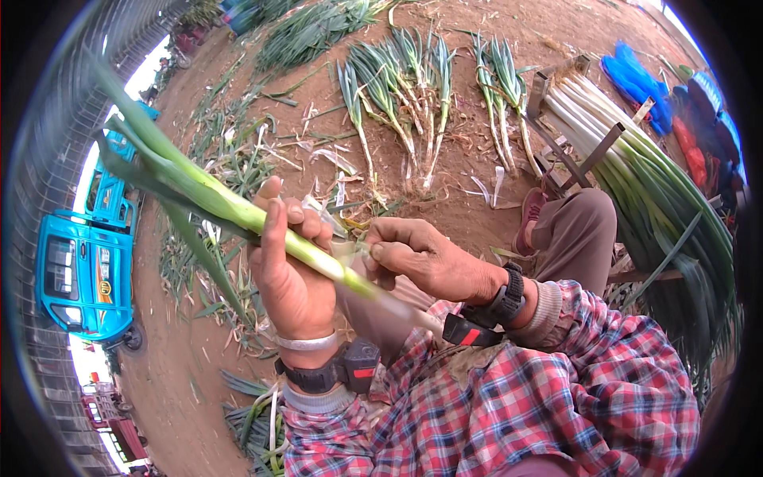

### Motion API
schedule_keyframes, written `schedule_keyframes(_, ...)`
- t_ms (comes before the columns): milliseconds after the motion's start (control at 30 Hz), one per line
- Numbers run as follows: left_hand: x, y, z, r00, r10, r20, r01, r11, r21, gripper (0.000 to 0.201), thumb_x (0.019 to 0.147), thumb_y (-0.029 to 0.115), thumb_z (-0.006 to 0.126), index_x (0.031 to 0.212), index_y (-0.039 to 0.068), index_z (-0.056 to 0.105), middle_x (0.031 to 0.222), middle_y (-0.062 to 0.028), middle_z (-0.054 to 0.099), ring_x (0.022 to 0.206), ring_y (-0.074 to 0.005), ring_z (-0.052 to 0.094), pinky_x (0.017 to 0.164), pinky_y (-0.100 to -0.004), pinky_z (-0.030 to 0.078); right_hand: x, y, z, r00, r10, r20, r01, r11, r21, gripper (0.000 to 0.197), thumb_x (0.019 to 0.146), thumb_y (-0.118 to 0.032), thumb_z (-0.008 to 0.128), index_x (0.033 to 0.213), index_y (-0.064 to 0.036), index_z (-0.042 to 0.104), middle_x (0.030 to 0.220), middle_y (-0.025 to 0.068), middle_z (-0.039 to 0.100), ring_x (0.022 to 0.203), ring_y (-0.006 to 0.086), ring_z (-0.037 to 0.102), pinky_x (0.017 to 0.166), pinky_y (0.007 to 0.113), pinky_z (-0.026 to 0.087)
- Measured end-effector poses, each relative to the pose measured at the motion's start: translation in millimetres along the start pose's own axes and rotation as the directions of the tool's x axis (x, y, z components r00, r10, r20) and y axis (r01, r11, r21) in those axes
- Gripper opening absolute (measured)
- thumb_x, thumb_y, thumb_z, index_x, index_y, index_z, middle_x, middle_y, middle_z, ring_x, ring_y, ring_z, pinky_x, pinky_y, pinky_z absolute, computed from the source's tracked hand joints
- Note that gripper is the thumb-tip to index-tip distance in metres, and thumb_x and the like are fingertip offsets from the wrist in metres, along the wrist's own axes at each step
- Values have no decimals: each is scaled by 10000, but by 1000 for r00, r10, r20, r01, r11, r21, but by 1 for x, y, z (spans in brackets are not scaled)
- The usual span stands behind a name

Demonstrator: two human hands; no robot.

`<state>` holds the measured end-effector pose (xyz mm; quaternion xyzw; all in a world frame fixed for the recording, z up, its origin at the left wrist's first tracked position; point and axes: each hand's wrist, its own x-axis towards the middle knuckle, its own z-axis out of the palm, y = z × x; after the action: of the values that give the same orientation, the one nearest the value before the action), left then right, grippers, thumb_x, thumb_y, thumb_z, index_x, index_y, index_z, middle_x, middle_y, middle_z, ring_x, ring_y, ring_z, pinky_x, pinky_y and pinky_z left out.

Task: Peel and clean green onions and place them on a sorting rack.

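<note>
A long green onion (218,205) slants across in front of me, leaves to the upper left and pale root end toward my lap, where it blurs. My left hand (296,290) is closed around its stalk, palm up. Just right of it, my right hand (421,258) is closed in a pinch beside the stalk. A thin, pale, see-through strip of onion skin (346,250) shows at those fingertips, partly smeared by motion. Both wrists wear dark straps.
Several unpeeled green onions (409,103) lie on the soil ahead, with leaf scraps around. At right, a metal rack (588,163) holds a bundle of cleaned onions (636,159) beside my knee. A blue three-wheeled truck (87,274) stands at far left.
</note>
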<state>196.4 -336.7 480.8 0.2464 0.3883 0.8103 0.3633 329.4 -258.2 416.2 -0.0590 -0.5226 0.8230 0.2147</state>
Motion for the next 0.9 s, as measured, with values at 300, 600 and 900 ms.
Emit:
schedule_keyframes(300,-10,-5,18,991,56,-125,-43,993,108,374,953,161,573,1287,29,469,848,-17,551,810,-117,538,802,-294,474,6,-11,25,878,-472,78,321,459,-828,267,871,-263,631,875,-8,552,768,146,526,687,333,558,558,400,470)
schedule_keyframes(600,-9,-5,5,992,38,120,-36,999,-17,325,1005,182,448,1297,39,470,800,8,454,787,-127,464,867,-345,460,2,-6,9,855,-517,51,411,612,-676,204,959,-142,530,826,7,491,740,156,463,626,303,500,563,412,384)
schedule_keyframes(900,9,8,-33,996,71,49,-61,982,-177,266,1003,179,468,1231,48,508,733,22,440,611,-84,387,544,-247,363,-24,15,-32,999,24,-48,5,850,526,286,1014,-249,447,1068,6,563,920,85,639,836,181,649,798,334,531)
